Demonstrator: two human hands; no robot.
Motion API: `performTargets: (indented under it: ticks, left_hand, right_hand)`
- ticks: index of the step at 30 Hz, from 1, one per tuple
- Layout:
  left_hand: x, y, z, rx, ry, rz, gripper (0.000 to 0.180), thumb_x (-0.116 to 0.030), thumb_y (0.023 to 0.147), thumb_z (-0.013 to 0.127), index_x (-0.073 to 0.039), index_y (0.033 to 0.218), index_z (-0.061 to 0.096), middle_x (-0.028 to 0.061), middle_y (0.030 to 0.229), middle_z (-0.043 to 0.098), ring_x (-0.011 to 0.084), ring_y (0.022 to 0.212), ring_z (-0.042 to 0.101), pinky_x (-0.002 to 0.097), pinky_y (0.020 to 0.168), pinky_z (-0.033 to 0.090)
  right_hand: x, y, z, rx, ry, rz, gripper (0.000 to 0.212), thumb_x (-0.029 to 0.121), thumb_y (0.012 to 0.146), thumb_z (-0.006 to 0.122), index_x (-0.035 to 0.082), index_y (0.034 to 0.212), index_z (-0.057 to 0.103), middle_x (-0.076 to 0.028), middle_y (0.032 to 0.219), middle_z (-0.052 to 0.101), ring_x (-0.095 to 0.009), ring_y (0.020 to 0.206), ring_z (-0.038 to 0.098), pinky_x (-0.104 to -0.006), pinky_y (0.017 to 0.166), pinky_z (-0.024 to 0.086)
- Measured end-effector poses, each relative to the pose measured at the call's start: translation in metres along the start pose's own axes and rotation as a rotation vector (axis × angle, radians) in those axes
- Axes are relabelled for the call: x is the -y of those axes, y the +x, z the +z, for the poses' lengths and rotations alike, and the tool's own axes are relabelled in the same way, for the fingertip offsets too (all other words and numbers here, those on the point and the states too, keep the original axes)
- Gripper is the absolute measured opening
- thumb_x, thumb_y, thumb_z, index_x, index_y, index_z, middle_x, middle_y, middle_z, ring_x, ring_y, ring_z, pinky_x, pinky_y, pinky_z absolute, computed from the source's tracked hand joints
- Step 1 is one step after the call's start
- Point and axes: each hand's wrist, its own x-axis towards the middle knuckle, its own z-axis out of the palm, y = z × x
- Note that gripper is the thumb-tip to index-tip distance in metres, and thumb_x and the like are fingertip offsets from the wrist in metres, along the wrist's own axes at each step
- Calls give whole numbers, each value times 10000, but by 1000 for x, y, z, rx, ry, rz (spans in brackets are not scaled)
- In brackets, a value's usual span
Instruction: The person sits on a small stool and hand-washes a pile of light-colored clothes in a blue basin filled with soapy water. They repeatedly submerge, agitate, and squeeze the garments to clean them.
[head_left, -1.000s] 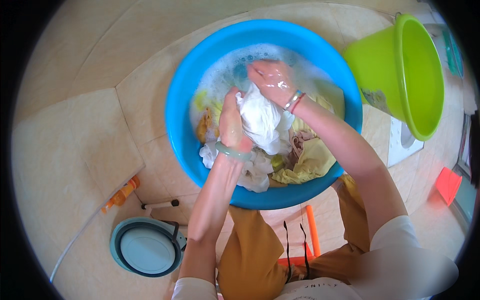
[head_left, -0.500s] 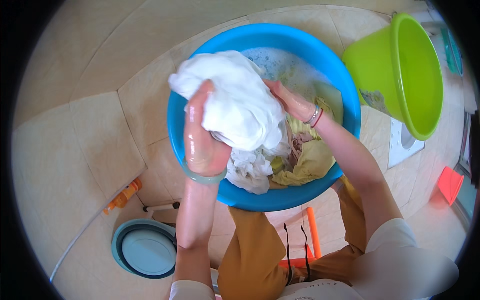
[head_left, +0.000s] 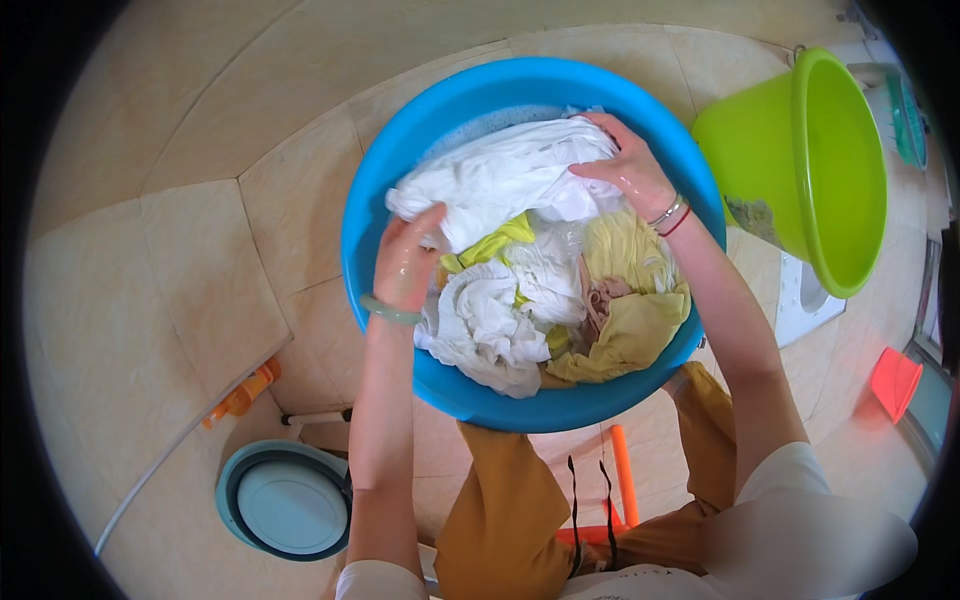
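A round blue basin (head_left: 370, 190) stands on the tiled floor, full of wet laundry. My left hand (head_left: 408, 262) grips the left edge of a large white cloth (head_left: 500, 180). My right hand (head_left: 625, 168) presses down on the same cloth's right end at the basin's far side. Below the white cloth lie a crumpled white garment (head_left: 490, 320), a pale yellow garment (head_left: 630, 325) and a bright yellow-green piece (head_left: 490, 248). A green bangle sits on my left wrist, thin bracelets on the right.
A lime green bucket (head_left: 820, 160) tilts at the right of the basin. A small teal basin (head_left: 285, 500) lies at lower left beside an orange bottle (head_left: 240, 395) and a white hose. An orange stool frame (head_left: 622, 480) shows under my knees. A red object (head_left: 893, 382) lies far right.
The white cloth, bunched small a second ago and then lifted high over the basin's left rim, now lies spread across the far half of the basin. Both hands have moved apart.
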Motion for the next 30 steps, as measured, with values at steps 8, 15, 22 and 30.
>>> performTargets:
  ticks: [8,15,22,30]
  left_hand:
    - [16,1,29,-391,1802,625,733,-407,756,723,-265,1396,395,157,1439,342,358,1259,399,507,988,358]
    - [52,57,9,-29,2009,530,555,-191,900,537,-311,1414,365,46,1508,270,291,1416,147,605,1074,198]
    - [64,43,25,36,1315,461,466,-225,939,499,-159,1391,407,56,1442,383,255,1345,319,459,1096,232]
    - [22,-16,74,315,-482,-168,541,-483,946,445,-65,1285,495,75,1161,596,191,1070,571,326,881,476]
  right_hand:
    - [-37,7,56,-166,-1191,-141,634,396,817,642,231,1380,403,-137,1301,482,-416,1180,449,-455,911,450]
    - [-61,44,85,-16,-1117,500,453,324,923,471,149,1339,437,-166,1219,570,-323,1093,573,-479,871,468]
    - [-45,39,69,-114,-1044,6,319,296,862,562,138,1139,583,-114,1191,570,-339,1059,569,-453,818,488]
    - [92,-79,106,137,-844,-553,168,222,730,685,125,857,634,-58,986,513,-237,889,559,-360,656,514]
